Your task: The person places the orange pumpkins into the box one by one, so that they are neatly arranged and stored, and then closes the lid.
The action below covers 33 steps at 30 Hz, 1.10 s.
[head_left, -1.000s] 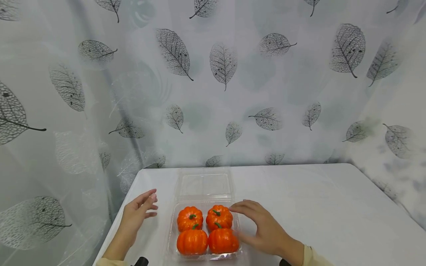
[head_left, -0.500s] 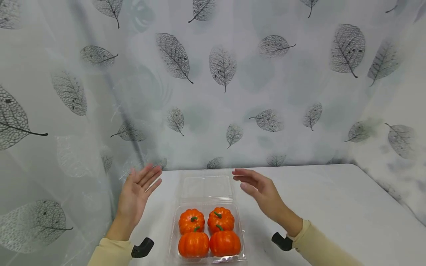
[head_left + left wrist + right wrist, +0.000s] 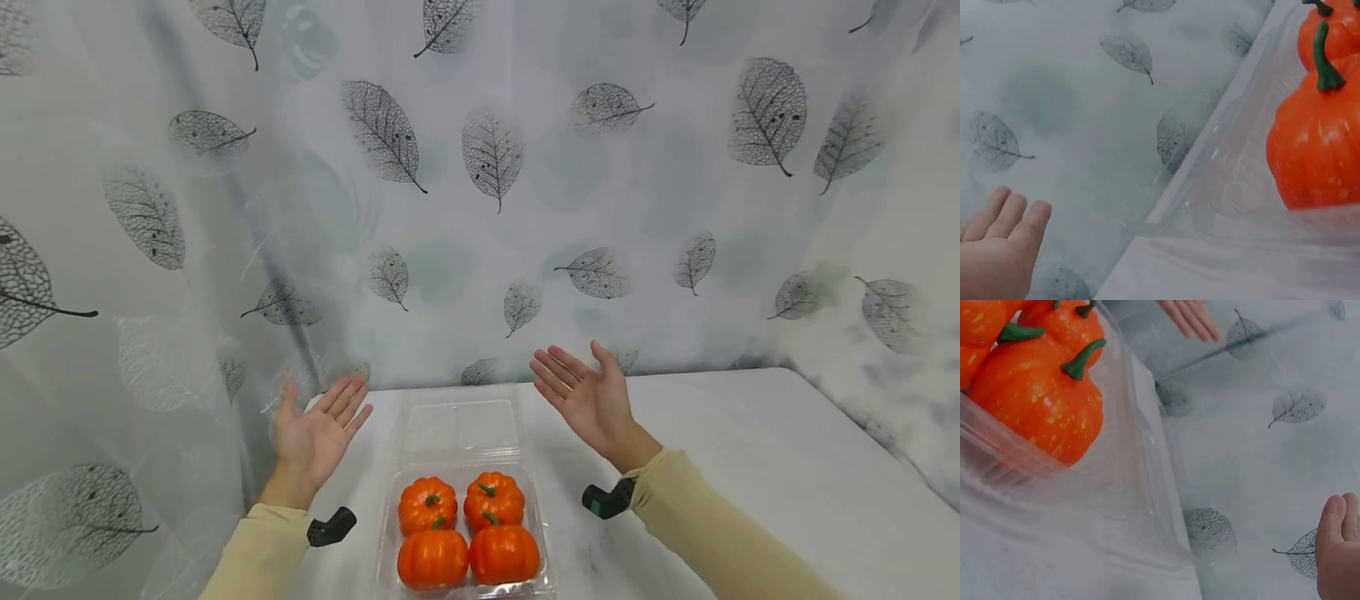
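Note:
Several small orange pumpkins with green stems [image 3: 432, 560] sit in two rows inside a clear plastic clamshell container [image 3: 386, 546]. Its hinged lid [image 3: 459, 427] lies folded back, away from me. To the left of the lid, my left hand [image 3: 311, 442] is held up with the palm showing and the fingers straight. My right hand [image 3: 596, 408] is raised on the other side, palm showing, fingers extended. Neither hand holds anything or touches the container. Close by in the right wrist view are a ribbed pumpkin [image 3: 1038, 394] and the container's side wall.
The container stands on a white table [image 3: 720, 467], near its left edge. Behind and to the left hangs a pale curtain [image 3: 450, 208] with a printed leaf pattern. A black device [image 3: 332, 527] is worn at each wrist, over cream sleeves [image 3: 258, 546].
My right hand has left the pumpkins, moved up and away, and turned palm outward. My left hand has risen and opened out flat. The pumpkins and container keep their places.

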Available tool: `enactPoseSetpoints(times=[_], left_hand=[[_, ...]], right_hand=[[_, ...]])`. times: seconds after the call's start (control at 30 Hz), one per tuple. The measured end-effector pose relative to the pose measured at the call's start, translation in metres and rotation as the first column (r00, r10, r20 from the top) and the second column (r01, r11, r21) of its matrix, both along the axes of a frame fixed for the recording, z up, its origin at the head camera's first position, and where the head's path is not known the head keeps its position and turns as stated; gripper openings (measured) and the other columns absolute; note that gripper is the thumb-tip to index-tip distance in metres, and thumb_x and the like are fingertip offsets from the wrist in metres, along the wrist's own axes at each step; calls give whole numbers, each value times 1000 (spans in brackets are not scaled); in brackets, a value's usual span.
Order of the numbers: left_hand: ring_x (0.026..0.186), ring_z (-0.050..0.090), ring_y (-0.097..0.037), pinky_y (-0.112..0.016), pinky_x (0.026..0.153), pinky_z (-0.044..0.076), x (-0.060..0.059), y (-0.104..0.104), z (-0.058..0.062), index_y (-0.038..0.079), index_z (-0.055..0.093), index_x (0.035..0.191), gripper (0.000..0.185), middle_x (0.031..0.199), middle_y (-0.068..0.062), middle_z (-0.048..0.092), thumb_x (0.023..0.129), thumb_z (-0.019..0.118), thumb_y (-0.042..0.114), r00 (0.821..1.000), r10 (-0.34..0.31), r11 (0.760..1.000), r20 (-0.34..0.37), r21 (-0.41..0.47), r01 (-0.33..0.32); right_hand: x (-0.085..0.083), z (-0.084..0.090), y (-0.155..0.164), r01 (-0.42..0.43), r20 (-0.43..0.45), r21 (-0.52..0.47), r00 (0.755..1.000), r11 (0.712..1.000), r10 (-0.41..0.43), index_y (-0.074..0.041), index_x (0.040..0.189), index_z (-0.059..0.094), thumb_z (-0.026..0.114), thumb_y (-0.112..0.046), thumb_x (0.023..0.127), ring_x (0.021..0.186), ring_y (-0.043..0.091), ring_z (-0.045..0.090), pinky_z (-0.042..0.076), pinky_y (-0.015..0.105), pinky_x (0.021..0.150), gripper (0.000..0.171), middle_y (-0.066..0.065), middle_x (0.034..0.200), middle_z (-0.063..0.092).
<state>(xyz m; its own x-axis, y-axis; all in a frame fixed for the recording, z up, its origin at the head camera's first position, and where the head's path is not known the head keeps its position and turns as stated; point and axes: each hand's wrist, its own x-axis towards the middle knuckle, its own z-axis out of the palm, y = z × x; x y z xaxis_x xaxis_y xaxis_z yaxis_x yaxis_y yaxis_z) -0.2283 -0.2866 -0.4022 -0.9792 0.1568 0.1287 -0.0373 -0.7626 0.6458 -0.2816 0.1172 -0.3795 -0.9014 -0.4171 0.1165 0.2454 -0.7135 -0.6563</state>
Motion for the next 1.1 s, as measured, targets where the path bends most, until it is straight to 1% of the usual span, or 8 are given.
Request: enactPoseSetpoints(times=[0.1, 0.27, 0.43, 0.53, 0.63, 0.73, 0.87, 1.1], left_hand=[[154, 5, -24, -41, 123, 13, -5, -2, -15, 9, -11, 161, 104, 169, -9, -3, 96, 37, 74, 997, -8, 1000, 82, 5, 7], [154, 3, -26, -42, 123, 11, -12, -5, -36, 8, -12, 161, 108, 169, -10, -4, 94, 36, 77, 986, -25, 1000, 164, -2, 25], [154, 1, -26, -41, 123, 13, -15, -10, -58, 10, -15, 160, 113, 169, -10, -5, 91, 43, 78, 977, -62, 992, 203, 124, 37], [154, -1, -27, -40, 123, 12, -16, -13, -69, 10, -18, 159, 117, 168, -10, -7, 90, 47, 79, 976, -90, 976, 200, 211, 47], [154, -2, -29, -41, 124, 10, -17, -14, -78, 10, -21, 158, 117, 168, -12, -10, 90, 47, 78, 974, -128, 960, 188, 268, 75], [154, -5, -29, -42, 124, 8, -18, -14, -84, 11, -22, 158, 116, 167, -12, -13, 91, 46, 77, 967, -175, 946, 184, 302, 114], [153, -7, -31, -44, 124, 5, -19, -13, -86, 12, -22, 157, 117, 166, -14, -14, 90, 46, 78, 955, -233, 933, 184, 319, 167], [154, -3, -33, -45, 124, 5, -21, -12, -85, 9, -19, 158, 120, 167, -18, -9, 88, 48, 80, 949, -246, 940, 197, 288, 184]], right_hand=[[-8, -13, 2, -26, 72, -42, 997, 999, 29, -4, 161, 12, 42, -61, 102, 151, 29, 22, 23, 39, 121, 86, 12, 165, 15], [-17, -33, 2, -51, 145, -50, 988, 997, 58, -5, 162, 3, 44, -68, 98, 152, 29, 17, 20, 40, 122, 99, 12, 168, 8], [-23, -51, 3, -81, 186, -18, 979, 997, 83, -4, 161, -4, 44, -73, 95, 153, 30, 13, 17, 42, 123, 107, 13, 168, 4], [-26, -62, 4, -105, 218, 5, 971, 994, 102, -3, 160, -7, 44, -75, 94, 153, 30, 12, 15, 43, 123, 111, 14, 168, 4], [-26, -72, 5, -121, 248, 26, 962, 992, 111, 0, 159, -9, 43, -76, 94, 153, 31, 10, 15, 44, 123, 112, 16, 167, 2], [-25, -80, 6, -142, 254, 54, 959, 988, 124, 1, 159, -11, 40, -76, 94, 153, 33, 7, 13, 45, 123, 113, 18, 167, 0], [-25, -86, 4, -187, 237, 101, 959, 977, 159, 3, 157, -14, 37, -78, 94, 153, 35, 2, 11, 45, 123, 115, 21, 166, -5], [-26, -89, 0, -225, 243, 104, 950, 969, 194, 3, 157, -14, 39, -79, 92, 153, 34, -2, 8, 46, 123, 117, 21, 166, -7]])
